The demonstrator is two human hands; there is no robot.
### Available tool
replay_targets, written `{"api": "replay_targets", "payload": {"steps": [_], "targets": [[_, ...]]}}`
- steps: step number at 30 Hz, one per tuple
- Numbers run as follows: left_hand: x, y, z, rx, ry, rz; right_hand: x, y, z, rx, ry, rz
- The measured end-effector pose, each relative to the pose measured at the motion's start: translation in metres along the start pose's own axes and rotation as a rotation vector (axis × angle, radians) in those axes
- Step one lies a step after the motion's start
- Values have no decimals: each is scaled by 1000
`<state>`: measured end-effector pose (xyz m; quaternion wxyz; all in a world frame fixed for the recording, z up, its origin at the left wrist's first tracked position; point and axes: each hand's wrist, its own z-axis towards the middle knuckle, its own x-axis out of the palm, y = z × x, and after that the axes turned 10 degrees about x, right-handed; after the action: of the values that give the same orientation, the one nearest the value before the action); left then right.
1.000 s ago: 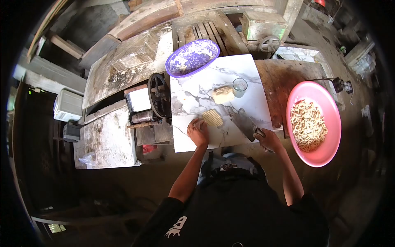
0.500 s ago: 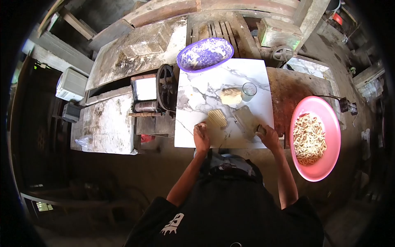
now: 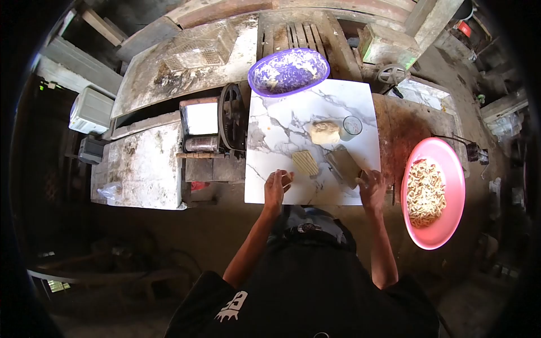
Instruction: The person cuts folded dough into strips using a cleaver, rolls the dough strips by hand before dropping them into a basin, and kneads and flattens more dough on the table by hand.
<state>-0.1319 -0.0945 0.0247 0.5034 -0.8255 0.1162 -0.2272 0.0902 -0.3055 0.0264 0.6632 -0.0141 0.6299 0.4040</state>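
On the marble-patterned board (image 3: 270, 121), a small slab of dough (image 3: 305, 163) lies marked into parallel strips. My left hand (image 3: 276, 187) is beside its near left corner, fingers loosely bent and apart, holding nothing I can see. My right hand (image 3: 372, 190) is closed around the handle end of a broad-bladed cleaver (image 3: 343, 165). The blade is low over the board, to the right of the strips, tilted toward the far left. Beyond it sit a pale lump of dough (image 3: 326, 134) and a clear drinking glass (image 3: 352, 125).
A purple basin (image 3: 265, 89) with floury residue stands at the board's far edge. To the right is a pink basin (image 3: 451, 197) holding many short dough pieces. A roller machine with a large wheel (image 3: 231, 115) stands left, beside a worn white table (image 3: 141, 166).
My left hand has drawn slightly away from the strips and its fingers have loosened. The cleaver has turned a little, and my right hand's grip looks shifted. The view has moved slightly.
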Motion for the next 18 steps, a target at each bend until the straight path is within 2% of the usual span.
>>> {"api": "replay_targets", "payload": {"steps": [1,2,3,5,6,9,11,17,18], "targets": [[6,-10,-2,-5,7,-6,1,16,0,-83,-77,-4],[14,-18,-4,-39,89,-15,7,27,-2,-129,30,131],[20,-21,-5,-72,176,-23,21,38,-11,-2,165,279],[32,-18,-3,-91,258,-40,21,82,-16,79,375,500],[38,-16,-2,-105,298,-75,23,94,-17,99,426,498],[53,-14,1,-105,354,-91,17,125,-15,163,336,512],[53,-16,-2,-69,405,21,17,124,-16,156,277,484],[59,-9,6,-174,490,36,17,108,-23,146,165,464],[61,-8,8,-179,502,37,8,109,-21,280,180,500]]}}
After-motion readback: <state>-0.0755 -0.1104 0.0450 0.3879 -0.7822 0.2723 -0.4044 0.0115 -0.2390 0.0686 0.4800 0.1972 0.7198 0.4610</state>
